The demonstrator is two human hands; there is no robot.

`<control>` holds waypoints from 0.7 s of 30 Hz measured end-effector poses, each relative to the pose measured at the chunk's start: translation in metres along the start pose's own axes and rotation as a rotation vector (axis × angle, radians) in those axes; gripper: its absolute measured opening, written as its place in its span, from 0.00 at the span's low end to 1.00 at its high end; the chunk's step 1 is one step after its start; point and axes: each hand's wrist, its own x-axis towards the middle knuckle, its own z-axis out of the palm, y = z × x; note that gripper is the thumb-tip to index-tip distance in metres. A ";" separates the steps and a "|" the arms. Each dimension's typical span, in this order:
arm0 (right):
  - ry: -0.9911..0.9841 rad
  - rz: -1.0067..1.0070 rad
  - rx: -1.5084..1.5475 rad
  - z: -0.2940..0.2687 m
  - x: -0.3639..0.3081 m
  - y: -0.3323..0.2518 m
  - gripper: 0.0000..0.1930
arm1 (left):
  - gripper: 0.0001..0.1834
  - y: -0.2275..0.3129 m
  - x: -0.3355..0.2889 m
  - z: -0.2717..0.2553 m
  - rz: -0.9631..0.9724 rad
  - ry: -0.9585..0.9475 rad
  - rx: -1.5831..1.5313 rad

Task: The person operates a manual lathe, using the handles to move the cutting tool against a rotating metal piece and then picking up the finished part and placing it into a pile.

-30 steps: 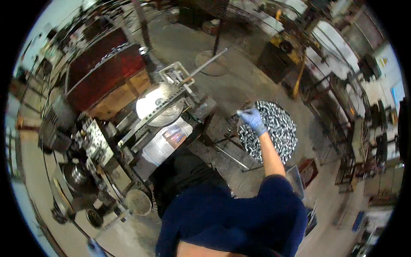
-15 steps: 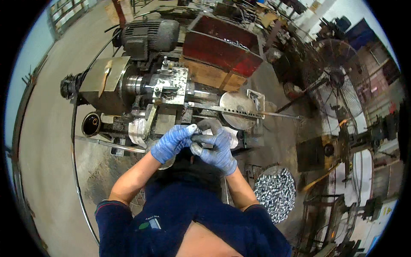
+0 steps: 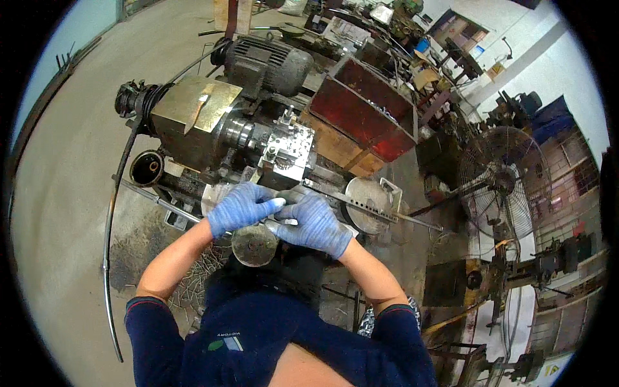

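Machine point(image 3: 251, 155): largest item in my view, lying lengthwise beyond the worker's hands.
Red bin point(image 3: 392, 143): open, behind the machine; small metal pieces point(image 3: 382, 109) lie inside along one wall.
Hands: left point(image 3: 242, 208) and right point(image 3: 316, 221), both in blue gloves, curled and drawn together, fingers overlapping; I cannot tell whether either grips a piece.
Technique: for such close fingertip work, I judge a light pinch, steady wrists and glove ends kept clear of the spindle point(image 3: 240, 132) best.
Steel block point(image 3: 288, 149): nearest machine part, just beyond the fingertips; I cannot tell whether they touch it.
Pot point(image 3: 145, 174): round, open, left of the machine; dark inside, contents unclear to me.
Tray point(image 3: 398, 195): pale, near the rail's right end; contents unreadable.
Shiny parts point(image 3: 367, 322): heaped beside the right sleeve, which hides whatever holds them.
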 end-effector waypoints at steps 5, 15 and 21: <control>-0.107 0.068 -0.062 0.002 0.050 0.009 0.19 | 0.26 0.000 -0.044 -0.072 -0.023 0.020 -0.081; -0.305 0.355 -0.437 0.058 0.144 0.098 0.26 | 0.21 -0.080 -0.252 -0.186 -0.774 0.672 1.007; -0.261 0.357 -0.262 0.063 0.148 0.100 0.24 | 0.25 -0.130 -0.285 -0.160 -1.001 0.617 0.698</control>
